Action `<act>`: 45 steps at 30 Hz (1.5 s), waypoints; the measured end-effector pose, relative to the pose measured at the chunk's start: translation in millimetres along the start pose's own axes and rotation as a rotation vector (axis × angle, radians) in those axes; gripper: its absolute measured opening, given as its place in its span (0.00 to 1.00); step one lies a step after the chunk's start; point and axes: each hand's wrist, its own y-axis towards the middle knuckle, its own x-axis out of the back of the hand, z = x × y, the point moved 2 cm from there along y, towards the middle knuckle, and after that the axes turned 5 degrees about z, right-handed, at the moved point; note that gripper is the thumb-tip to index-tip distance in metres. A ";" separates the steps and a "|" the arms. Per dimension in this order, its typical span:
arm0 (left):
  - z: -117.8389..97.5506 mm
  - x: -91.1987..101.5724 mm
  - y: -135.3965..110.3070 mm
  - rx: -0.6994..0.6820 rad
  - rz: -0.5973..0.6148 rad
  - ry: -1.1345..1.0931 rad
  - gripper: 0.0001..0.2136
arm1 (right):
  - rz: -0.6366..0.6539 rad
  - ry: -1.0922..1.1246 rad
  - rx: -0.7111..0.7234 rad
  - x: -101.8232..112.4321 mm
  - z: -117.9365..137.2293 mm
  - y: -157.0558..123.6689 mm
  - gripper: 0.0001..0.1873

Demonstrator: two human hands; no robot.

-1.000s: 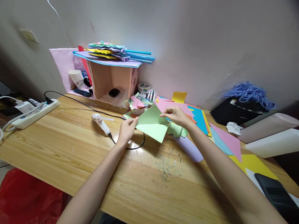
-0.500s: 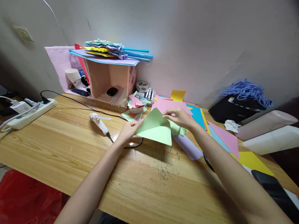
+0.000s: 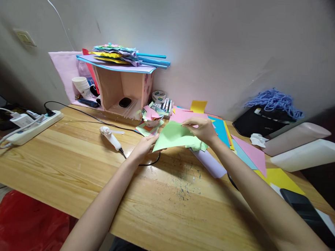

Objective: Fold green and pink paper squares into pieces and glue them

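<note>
Left hand (image 3: 145, 146): thumb over the left edge of the green sheet (image 3: 169, 136), fingers partly seen beneath, clamped on it. Right hand (image 3: 202, 129): fingertips pinched on the sheet's far right edge, palm down, wrist bent. Sheet spans between the two hands, bowed, raised off the table (image 3: 143, 198). Forearms reach forward, converging. Crumpled green paper (image 3: 196, 144) below right hand, at the end of a purple roll (image 3: 211, 165).
</note>
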 end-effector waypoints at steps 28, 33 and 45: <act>1.3 10.0 0.0 -0.388 -0.557 0.581 0.21 | -0.388 0.295 -0.282 15.6 6.6 -15.3 0.08; 0.0 -22.3 -12.1 -0.455 -0.151 0.257 0.20 | -0.378 0.484 -0.458 6.6 15.2 -62.6 0.11; 38.3 -42.1 -15.9 0.156 0.090 -0.039 0.16 | -0.391 0.209 -0.323 -18.5 37.9 -149.6 0.10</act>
